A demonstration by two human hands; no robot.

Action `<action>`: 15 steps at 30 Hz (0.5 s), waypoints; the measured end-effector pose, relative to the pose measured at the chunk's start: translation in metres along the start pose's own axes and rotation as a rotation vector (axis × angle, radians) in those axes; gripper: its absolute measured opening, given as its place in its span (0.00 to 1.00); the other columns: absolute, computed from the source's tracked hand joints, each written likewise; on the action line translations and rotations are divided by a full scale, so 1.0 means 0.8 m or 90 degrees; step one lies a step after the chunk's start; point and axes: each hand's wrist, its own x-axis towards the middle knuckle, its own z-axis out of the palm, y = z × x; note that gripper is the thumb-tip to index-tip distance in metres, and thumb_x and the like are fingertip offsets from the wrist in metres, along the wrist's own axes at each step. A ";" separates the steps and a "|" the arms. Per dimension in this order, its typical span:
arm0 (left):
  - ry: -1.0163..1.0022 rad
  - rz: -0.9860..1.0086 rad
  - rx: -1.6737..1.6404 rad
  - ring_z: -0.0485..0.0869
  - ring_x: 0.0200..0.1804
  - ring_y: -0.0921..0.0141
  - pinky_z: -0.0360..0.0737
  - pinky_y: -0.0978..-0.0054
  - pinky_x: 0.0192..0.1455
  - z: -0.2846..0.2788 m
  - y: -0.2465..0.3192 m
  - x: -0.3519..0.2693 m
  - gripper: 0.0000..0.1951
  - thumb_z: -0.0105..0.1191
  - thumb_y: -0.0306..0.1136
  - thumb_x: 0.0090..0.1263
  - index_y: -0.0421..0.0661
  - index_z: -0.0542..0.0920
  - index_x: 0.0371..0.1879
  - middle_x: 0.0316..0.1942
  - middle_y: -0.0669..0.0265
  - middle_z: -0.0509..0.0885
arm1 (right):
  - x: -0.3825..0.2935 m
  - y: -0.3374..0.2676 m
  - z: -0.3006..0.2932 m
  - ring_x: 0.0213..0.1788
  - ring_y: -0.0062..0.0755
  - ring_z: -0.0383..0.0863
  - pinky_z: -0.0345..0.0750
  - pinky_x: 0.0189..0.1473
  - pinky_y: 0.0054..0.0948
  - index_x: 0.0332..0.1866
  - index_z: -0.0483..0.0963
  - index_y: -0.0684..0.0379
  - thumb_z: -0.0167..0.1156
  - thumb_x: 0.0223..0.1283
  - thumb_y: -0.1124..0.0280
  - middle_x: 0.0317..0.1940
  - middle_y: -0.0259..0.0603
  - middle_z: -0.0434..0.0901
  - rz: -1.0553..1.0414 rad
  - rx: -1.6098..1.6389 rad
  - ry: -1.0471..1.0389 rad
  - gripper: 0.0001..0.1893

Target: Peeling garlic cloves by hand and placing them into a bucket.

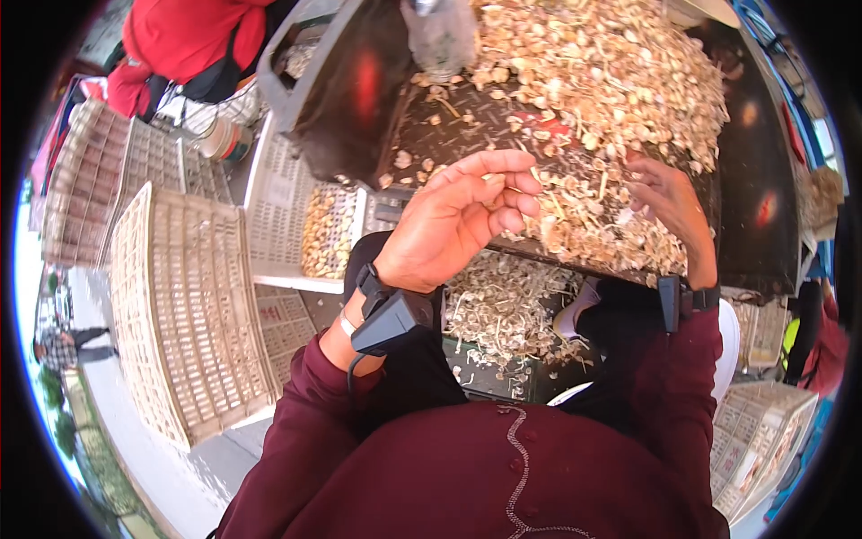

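Note:
My left hand [458,215] hovers palm-up over the near edge of a dark work tray [465,145], its fingers half curled and its palm bare. Lower on the right, my right hand [667,195] bends its fingers over loose garlic skins and stalk bits [592,222]. Whether its fingertips pinch anything is hidden. Beyond both hands rises a large heap of garlic cloves [606,74]. A cloudy plastic container [441,40] stands at the heap's left side.
Left of the tray, a white plastic crate [276,195] holds peeled-looking cloves [328,232]. Slatted crates [195,316] stand farther left. Garlic waste [505,310] lies between my legs. A person in red [195,47] is at the upper left, and another crate [761,438] is at the right.

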 end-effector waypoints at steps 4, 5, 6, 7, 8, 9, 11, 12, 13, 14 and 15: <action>0.092 0.051 0.135 0.82 0.35 0.76 0.76 0.85 0.31 -0.036 0.023 -0.072 0.14 0.47 0.26 0.73 0.37 0.77 0.54 0.42 0.62 0.84 | 0.006 0.004 0.005 0.29 0.19 0.81 0.75 0.26 0.19 0.53 0.75 0.61 0.61 0.63 0.69 0.31 0.35 0.80 -0.010 -0.037 -0.012 0.15; 0.169 0.074 0.223 0.80 0.31 0.79 0.71 0.88 0.25 -0.053 0.028 -0.091 0.12 0.49 0.26 0.72 0.39 0.79 0.51 0.39 0.64 0.84 | 0.006 0.006 0.005 0.28 0.19 0.81 0.74 0.26 0.19 0.52 0.75 0.61 0.61 0.63 0.69 0.31 0.35 0.80 -0.013 -0.024 -0.001 0.14; 0.237 0.101 0.263 0.80 0.30 0.79 0.71 0.87 0.26 -0.076 0.036 -0.109 0.12 0.50 0.25 0.71 0.39 0.80 0.50 0.39 0.65 0.84 | 0.004 0.009 0.004 0.28 0.19 0.80 0.74 0.26 0.19 0.52 0.75 0.61 0.61 0.62 0.70 0.30 0.34 0.80 0.033 -0.001 0.023 0.14; 0.305 0.153 0.315 0.79 0.30 0.80 0.70 0.87 0.25 -0.102 0.044 -0.125 0.12 0.49 0.25 0.71 0.38 0.80 0.49 0.39 0.65 0.84 | 0.004 0.012 0.000 0.26 0.19 0.80 0.74 0.26 0.20 0.52 0.75 0.62 0.61 0.62 0.70 0.29 0.35 0.80 0.003 -0.001 0.000 0.14; 0.357 0.202 0.416 0.79 0.32 0.79 0.71 0.85 0.28 -0.131 0.055 -0.136 0.12 0.49 0.25 0.70 0.37 0.81 0.49 0.40 0.64 0.84 | 0.004 0.017 -0.003 0.27 0.20 0.81 0.74 0.26 0.21 0.51 0.75 0.64 0.61 0.62 0.70 0.28 0.36 0.80 -0.020 -0.022 -0.005 0.14; 0.402 0.226 0.547 0.82 0.40 0.74 0.77 0.81 0.41 -0.157 0.063 -0.146 0.15 0.51 0.27 0.69 0.36 0.79 0.53 0.40 0.63 0.84 | 0.006 0.022 -0.010 0.28 0.19 0.81 0.74 0.24 0.20 0.54 0.74 0.63 0.60 0.63 0.71 0.29 0.34 0.80 -0.033 -0.059 0.003 0.15; 0.617 0.097 0.810 0.73 0.63 0.60 0.69 0.64 0.66 -0.192 0.081 -0.163 0.27 0.54 0.28 0.67 0.37 0.69 0.66 0.59 0.55 0.76 | 0.007 0.033 -0.021 0.28 0.20 0.82 0.74 0.24 0.19 0.50 0.76 0.64 0.61 0.64 0.68 0.30 0.35 0.81 -0.040 -0.033 0.064 0.14; 0.652 0.080 0.891 0.70 0.66 0.58 0.67 0.63 0.67 -0.198 0.090 -0.168 0.28 0.55 0.28 0.66 0.39 0.67 0.67 0.65 0.54 0.71 | 0.007 0.037 -0.028 0.28 0.19 0.82 0.75 0.25 0.19 0.48 0.77 0.65 0.60 0.65 0.67 0.32 0.35 0.81 -0.020 0.003 0.080 0.13; 0.651 0.068 0.854 0.69 0.67 0.59 0.65 0.63 0.69 -0.195 0.098 -0.173 0.28 0.55 0.30 0.67 0.39 0.68 0.67 0.64 0.53 0.72 | 0.010 0.040 -0.033 0.28 0.18 0.82 0.75 0.25 0.18 0.49 0.78 0.66 0.59 0.65 0.67 0.31 0.35 0.82 0.014 -0.006 0.123 0.14; 0.576 0.078 0.814 0.72 0.63 0.61 0.67 0.66 0.67 -0.185 0.104 -0.174 0.24 0.54 0.31 0.68 0.37 0.71 0.63 0.59 0.55 0.77 | 0.013 0.044 -0.037 0.28 0.19 0.83 0.75 0.24 0.18 0.50 0.77 0.66 0.58 0.65 0.68 0.31 0.36 0.82 0.026 -0.007 0.166 0.14; 0.444 0.075 0.798 0.76 0.58 0.63 0.70 0.68 0.62 -0.167 0.111 -0.172 0.21 0.54 0.32 0.69 0.36 0.74 0.59 0.54 0.56 0.80 | 0.020 0.046 -0.038 0.28 0.20 0.83 0.76 0.24 0.19 0.49 0.77 0.67 0.58 0.65 0.68 0.31 0.36 0.82 0.043 0.013 0.188 0.14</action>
